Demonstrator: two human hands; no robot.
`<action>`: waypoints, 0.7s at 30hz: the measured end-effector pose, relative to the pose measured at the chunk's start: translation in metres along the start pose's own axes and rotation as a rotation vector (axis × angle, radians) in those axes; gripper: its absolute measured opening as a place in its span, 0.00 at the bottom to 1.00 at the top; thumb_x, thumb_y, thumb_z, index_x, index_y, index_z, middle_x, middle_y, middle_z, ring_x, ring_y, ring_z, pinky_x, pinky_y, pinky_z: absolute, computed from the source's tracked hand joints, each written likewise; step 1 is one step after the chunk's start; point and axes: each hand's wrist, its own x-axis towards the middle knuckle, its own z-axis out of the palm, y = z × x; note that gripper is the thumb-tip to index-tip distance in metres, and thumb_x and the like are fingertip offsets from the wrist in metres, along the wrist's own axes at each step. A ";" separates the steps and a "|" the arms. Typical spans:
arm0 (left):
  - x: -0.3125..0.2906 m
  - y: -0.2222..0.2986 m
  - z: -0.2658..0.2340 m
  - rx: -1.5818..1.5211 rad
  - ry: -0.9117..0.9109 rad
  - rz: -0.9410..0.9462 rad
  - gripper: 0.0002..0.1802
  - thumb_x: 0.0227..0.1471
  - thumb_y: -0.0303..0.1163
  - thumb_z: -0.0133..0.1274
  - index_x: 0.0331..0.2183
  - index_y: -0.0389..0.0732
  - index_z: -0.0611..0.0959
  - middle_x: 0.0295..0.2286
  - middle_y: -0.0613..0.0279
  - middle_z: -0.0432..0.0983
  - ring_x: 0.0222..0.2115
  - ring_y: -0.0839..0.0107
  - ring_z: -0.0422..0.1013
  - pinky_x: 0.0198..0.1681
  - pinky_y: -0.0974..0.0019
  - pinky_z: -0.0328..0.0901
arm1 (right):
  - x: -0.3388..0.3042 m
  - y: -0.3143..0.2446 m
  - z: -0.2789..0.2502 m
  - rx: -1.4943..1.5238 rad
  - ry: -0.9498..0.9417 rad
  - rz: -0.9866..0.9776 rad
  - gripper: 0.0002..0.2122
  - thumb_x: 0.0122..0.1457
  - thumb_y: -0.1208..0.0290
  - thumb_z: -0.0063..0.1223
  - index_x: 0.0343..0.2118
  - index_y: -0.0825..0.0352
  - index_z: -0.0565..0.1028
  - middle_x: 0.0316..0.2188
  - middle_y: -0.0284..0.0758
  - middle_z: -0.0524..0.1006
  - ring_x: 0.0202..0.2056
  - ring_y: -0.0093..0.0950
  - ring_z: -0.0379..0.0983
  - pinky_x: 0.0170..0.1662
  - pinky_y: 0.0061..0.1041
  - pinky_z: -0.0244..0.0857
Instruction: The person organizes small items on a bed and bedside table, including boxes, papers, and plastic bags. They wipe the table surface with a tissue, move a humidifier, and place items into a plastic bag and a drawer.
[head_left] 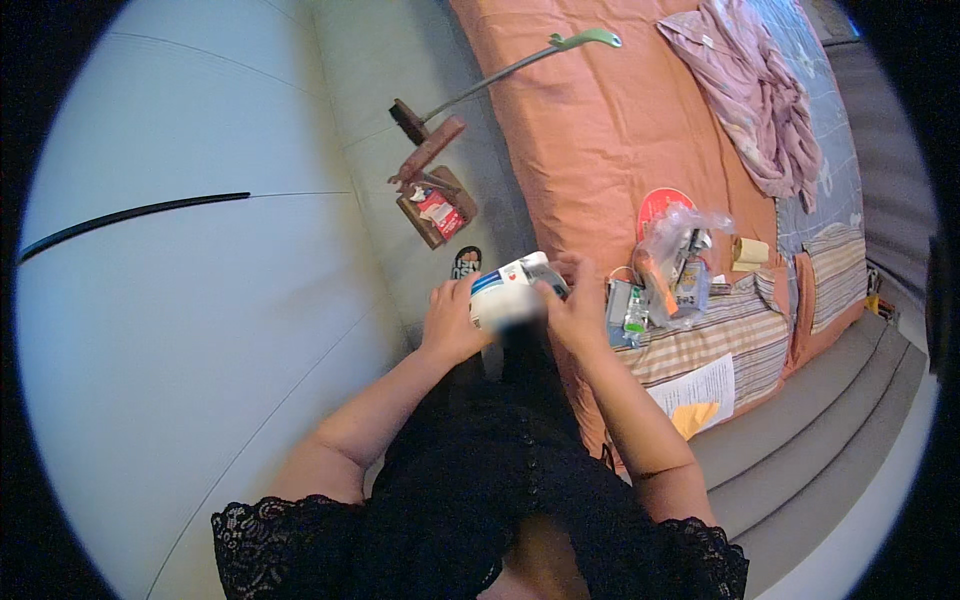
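Observation:
In front of my waist I hold a small white package (492, 300) with blue and red markings. Its lower part is blurred, so its exact kind cannot be told. My left hand (455, 322) is wrapped round the package's left side, fingers bent over the top. At the other end, my right hand (576, 308) has its thumb and fingers closed on the package's grey and dark end, which may be an opening or a flap. Both hands are held close together, over the gap beside the bed.
To the right is a bed with an orange sheet (570, 130), bearing a pink garment (770, 110), a clear plastic bag (675, 260) of small items, a tan roll (750, 251) and papers (712, 385). A broom (490, 80), dustpan (440, 210) and slipper (467, 262) are on the floor. A pale panel (200, 300) stands left.

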 end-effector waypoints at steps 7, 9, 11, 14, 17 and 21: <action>0.020 -0.124 0.023 -0.179 0.031 -0.211 0.46 0.27 0.45 0.68 0.48 0.36 0.66 0.44 0.46 0.66 0.46 0.52 0.64 0.48 0.56 0.60 | 0.009 0.031 0.075 -0.483 -0.224 -0.208 0.23 0.48 0.64 0.58 0.47 0.67 0.68 0.37 0.44 0.73 0.41 0.40 0.69 0.46 0.36 0.61; 0.045 -0.187 0.039 -0.329 -0.036 -0.461 0.49 0.26 0.47 0.68 0.47 0.31 0.66 0.45 0.43 0.66 0.47 0.53 0.65 0.49 0.58 0.60 | 0.012 0.021 0.079 -0.445 -0.142 -0.226 0.23 0.48 0.65 0.58 0.47 0.68 0.69 0.43 0.45 0.71 0.46 0.41 0.66 0.52 0.35 0.57; 0.078 -0.224 0.044 -0.391 -0.091 -0.589 0.60 0.23 0.52 0.69 0.52 0.28 0.60 0.48 0.40 0.63 0.50 0.52 0.62 0.52 0.58 0.58 | 0.012 0.030 0.067 -0.417 -0.184 -0.176 0.24 0.48 0.64 0.58 0.48 0.69 0.68 0.43 0.46 0.71 0.47 0.43 0.65 0.51 0.36 0.57; 0.133 -0.244 0.052 -0.230 -0.003 -0.713 0.69 0.21 0.56 0.68 0.56 0.27 0.51 0.52 0.38 0.58 0.54 0.52 0.57 0.56 0.59 0.54 | 0.001 0.044 0.048 -0.393 -0.189 -0.048 0.24 0.48 0.64 0.58 0.47 0.69 0.68 0.43 0.46 0.71 0.46 0.43 0.65 0.51 0.36 0.58; 0.155 -0.259 0.066 -0.237 -0.032 -0.670 0.71 0.24 0.57 0.67 0.57 0.27 0.45 0.55 0.39 0.53 0.57 0.52 0.53 0.58 0.60 0.50 | -0.015 0.054 0.033 -0.428 -0.178 0.026 0.23 0.48 0.65 0.58 0.46 0.70 0.68 0.42 0.46 0.71 0.45 0.43 0.66 0.50 0.35 0.59; 0.140 -0.205 0.075 -0.207 -0.230 -0.512 0.60 0.29 0.52 0.66 0.55 0.29 0.54 0.53 0.40 0.58 0.55 0.54 0.56 0.56 0.60 0.53 | -0.029 0.055 0.034 -0.479 -0.169 -0.062 0.24 0.47 0.65 0.59 0.47 0.67 0.68 0.47 0.46 0.68 0.48 0.44 0.63 0.51 0.37 0.57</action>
